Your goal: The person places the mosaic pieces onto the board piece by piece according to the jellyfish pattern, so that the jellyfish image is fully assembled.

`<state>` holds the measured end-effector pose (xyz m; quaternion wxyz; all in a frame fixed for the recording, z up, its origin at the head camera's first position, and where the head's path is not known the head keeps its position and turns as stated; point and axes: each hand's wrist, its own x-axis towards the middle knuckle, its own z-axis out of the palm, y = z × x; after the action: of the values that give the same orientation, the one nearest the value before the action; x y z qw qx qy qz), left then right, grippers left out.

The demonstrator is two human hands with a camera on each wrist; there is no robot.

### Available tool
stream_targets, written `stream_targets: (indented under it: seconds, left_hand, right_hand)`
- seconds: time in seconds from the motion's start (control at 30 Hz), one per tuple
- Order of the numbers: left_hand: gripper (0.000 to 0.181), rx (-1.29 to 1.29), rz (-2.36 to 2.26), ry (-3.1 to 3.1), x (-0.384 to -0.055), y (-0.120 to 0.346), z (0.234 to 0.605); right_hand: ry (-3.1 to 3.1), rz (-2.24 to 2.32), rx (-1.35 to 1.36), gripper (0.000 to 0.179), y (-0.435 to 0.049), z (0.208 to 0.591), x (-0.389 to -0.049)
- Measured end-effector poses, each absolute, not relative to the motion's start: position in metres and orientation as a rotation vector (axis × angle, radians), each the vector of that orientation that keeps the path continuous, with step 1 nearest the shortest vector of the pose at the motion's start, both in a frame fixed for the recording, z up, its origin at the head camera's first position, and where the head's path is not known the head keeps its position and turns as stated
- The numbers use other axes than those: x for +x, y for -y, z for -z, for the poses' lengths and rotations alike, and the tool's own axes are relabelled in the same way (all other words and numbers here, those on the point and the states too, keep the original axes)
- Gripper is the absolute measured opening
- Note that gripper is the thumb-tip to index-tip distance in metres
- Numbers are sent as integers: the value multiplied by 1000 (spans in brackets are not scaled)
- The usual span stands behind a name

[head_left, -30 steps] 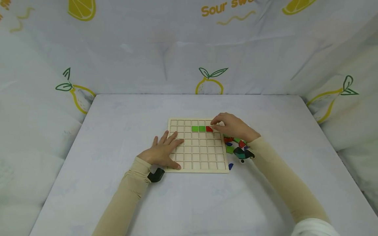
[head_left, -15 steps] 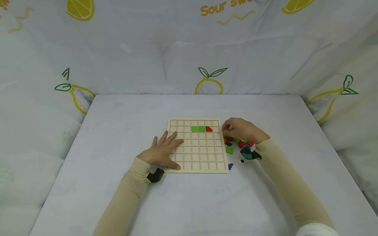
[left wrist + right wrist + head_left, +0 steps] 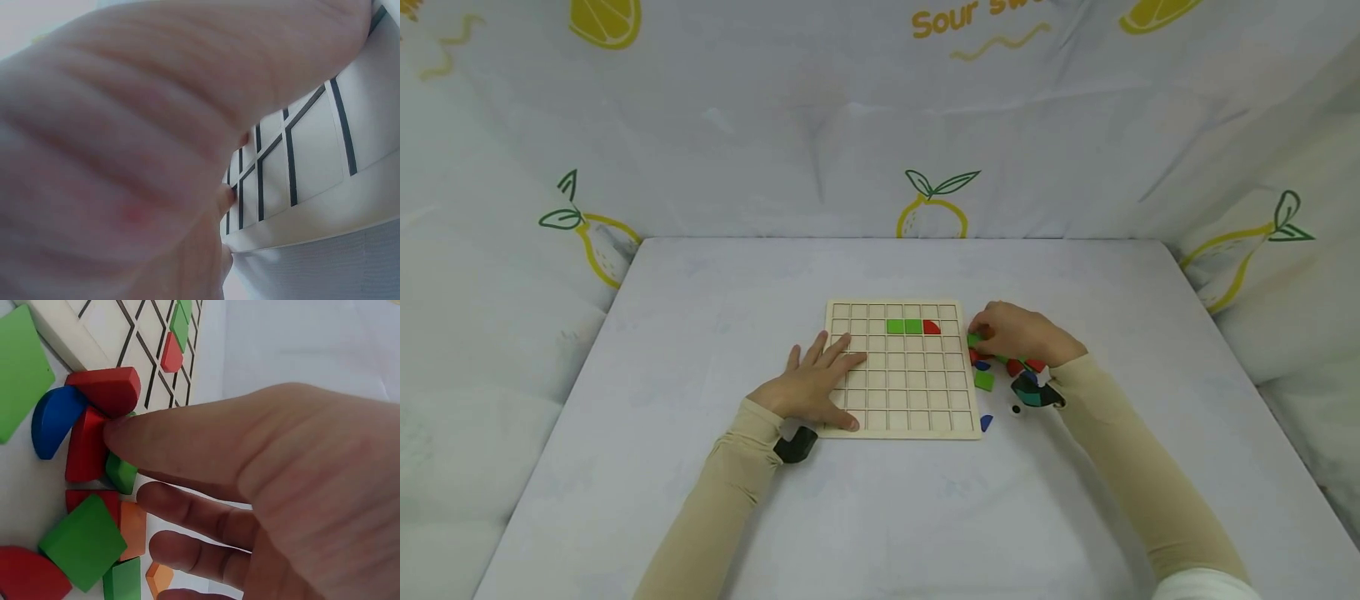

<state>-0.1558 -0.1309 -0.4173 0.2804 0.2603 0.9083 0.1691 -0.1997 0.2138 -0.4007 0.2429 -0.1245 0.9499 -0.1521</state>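
Note:
My left hand (image 3: 808, 385) rests with spread fingers on the left side of a wooden grid board (image 3: 917, 400). Two green squares (image 3: 904, 327) and a red quarter-round piece (image 3: 931, 327) sit side by side in cells of an upper row. Just off the board's right edge, my right hand (image 3: 1022, 331) reaches into a loose pile of coloured blocks. In the right wrist view its thumb (image 3: 150, 440) lies against a red block (image 3: 87, 447), beside a partly covered green block (image 3: 122, 472). The index finger is mostly hidden, so a grip cannot be made out.
Around the right hand lie more blocks, among them a green square (image 3: 984, 381), a blue rounded piece (image 3: 987, 423) and an orange block (image 3: 132, 530). A small black dot (image 3: 1017, 409) shows on the white tabletop (image 3: 737, 283). Patterned cloth (image 3: 775, 125) hangs behind.
From above the red piece on the board, my right hand has moved right to the pile and dipped slightly among the blocks. My left hand stays put.

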Motion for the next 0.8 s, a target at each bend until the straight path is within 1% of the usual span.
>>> stream_targets:
  seconds: [0.23,0.43,0.6,0.8]
  left_hand:
    - [105,695,-453,-2432,-156,131,418]
    - [104,685,-454,-2428,-156,131,418]
    - [104,694,-438,-2432,-156,132,418]
    - [104,698,-439,-2434,-157,131,417]
  right_hand:
    - [-2620,513,-317,38,-211,394,-203]
    - [-2646,608,-366,40,-195,387,-211]
    - [-2659,752,-457,39,-179,386,-216]
    - [-2678,807,-576,36,-158,384,-224]
